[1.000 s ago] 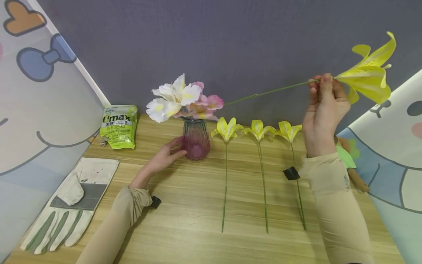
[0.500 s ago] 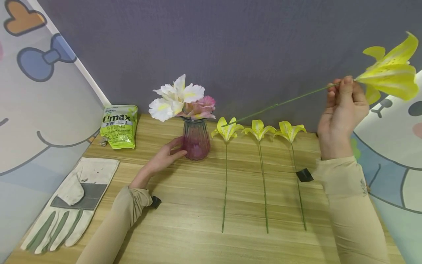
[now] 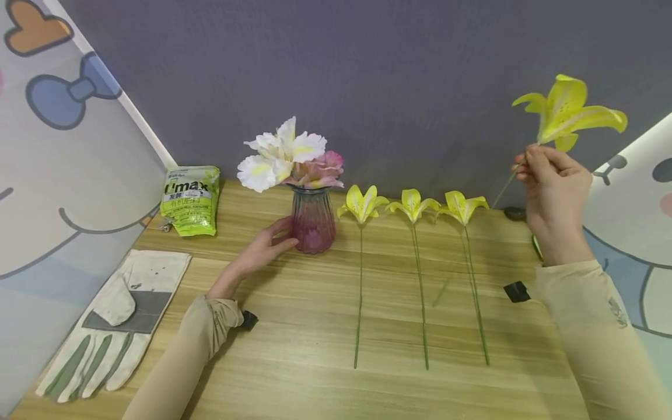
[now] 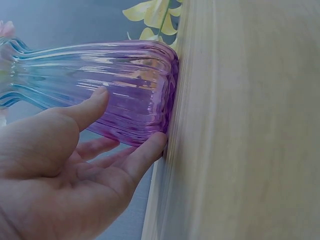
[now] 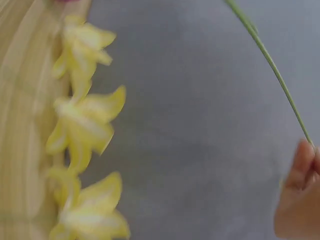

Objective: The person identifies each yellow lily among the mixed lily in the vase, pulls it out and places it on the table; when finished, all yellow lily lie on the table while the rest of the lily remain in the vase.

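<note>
On the table stands a ribbed glass vase (image 3: 313, 224), blue-green above and purple-pink below, holding a white flower (image 3: 282, 153) and pink flowers (image 3: 321, 169). My left hand (image 3: 265, 248) rests its fingertips against the vase's lower left side; in the left wrist view the thumb (image 4: 95, 106) lies across the near side of the glass. My right hand (image 3: 559, 195), raised at the right, pinches a yellow lily (image 3: 567, 111) just below its bloom. Its green stem (image 5: 275, 70) slants down and left, blurred toward the lower end in the head view.
Three yellow lilies lie in a row: a left one (image 3: 361, 204), a middle one (image 3: 413, 205) and a right one (image 3: 462, 207). A green packet (image 3: 190, 201) and a work glove (image 3: 118, 321) lie left. A grey wall (image 3: 399, 87) rises behind.
My right hand has moved right with the lily, its stem drawing away from the vase and swinging steeper. The pink flowers have shifted slightly left. My left hand stays in place.
</note>
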